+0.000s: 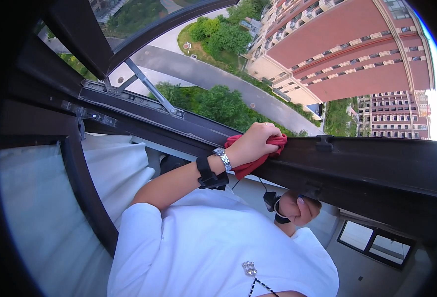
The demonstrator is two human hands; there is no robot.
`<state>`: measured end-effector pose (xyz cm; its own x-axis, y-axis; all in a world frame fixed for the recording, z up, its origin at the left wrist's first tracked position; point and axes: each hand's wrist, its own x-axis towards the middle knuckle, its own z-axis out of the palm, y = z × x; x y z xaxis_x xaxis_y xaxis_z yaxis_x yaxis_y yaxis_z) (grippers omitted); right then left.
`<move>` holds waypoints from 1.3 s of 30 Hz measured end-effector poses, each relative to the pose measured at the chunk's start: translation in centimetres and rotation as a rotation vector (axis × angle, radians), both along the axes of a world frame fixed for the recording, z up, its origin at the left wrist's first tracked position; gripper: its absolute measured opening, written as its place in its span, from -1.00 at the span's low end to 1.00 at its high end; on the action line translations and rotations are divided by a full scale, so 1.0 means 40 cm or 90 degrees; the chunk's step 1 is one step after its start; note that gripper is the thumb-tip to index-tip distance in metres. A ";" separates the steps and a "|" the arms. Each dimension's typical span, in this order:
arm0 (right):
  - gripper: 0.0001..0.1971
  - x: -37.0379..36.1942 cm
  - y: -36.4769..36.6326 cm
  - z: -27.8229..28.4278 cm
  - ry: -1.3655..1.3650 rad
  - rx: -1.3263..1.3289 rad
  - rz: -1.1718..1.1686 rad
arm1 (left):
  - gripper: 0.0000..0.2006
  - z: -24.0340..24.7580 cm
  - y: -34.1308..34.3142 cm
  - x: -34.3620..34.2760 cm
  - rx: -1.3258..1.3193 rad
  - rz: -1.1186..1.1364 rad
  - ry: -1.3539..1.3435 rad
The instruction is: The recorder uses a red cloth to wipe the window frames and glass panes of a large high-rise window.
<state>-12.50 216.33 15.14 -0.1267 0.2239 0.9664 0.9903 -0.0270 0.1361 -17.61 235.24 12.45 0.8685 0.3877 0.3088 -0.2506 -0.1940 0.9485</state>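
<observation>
My left hand is closed on a red cloth and presses it against the dark brown window frame. Part of the cloth bunches up beyond my fingers, and a corner hangs down the inner side of the frame. A silver watch and a black strap circle that wrist. Lower and to the right, my right hand is curled at the frame's inner edge, just under a small dark catch. The frame partly covers its fingers, so what they grip, if anything, is hidden.
At upper left an outward-opened window sash hangs on a metal stay arm. Another glazed panel and white curtain stand at left. Outside, far below, lie a road and trees, with a reddish building opposite.
</observation>
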 end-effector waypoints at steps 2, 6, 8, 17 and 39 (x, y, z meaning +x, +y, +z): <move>-0.94 0.002 0.010 0.003 -0.005 0.015 0.031 | -0.82 0.025 -0.004 0.017 0.061 0.025 -0.020; -0.95 0.001 0.004 0.004 0.005 -0.003 0.032 | -0.80 0.174 0.006 0.019 0.004 -0.013 -0.172; -0.93 0.004 0.005 -0.003 -0.004 -0.008 0.032 | -0.80 0.174 0.015 0.009 -0.021 -0.009 -0.099; -0.89 -0.015 -0.024 0.018 0.020 -0.110 -0.003 | -0.75 0.315 0.010 0.024 0.091 0.039 -0.288; -0.86 -0.001 -0.027 0.033 0.015 -0.153 0.074 | -0.91 0.655 0.034 0.186 0.342 0.152 -0.733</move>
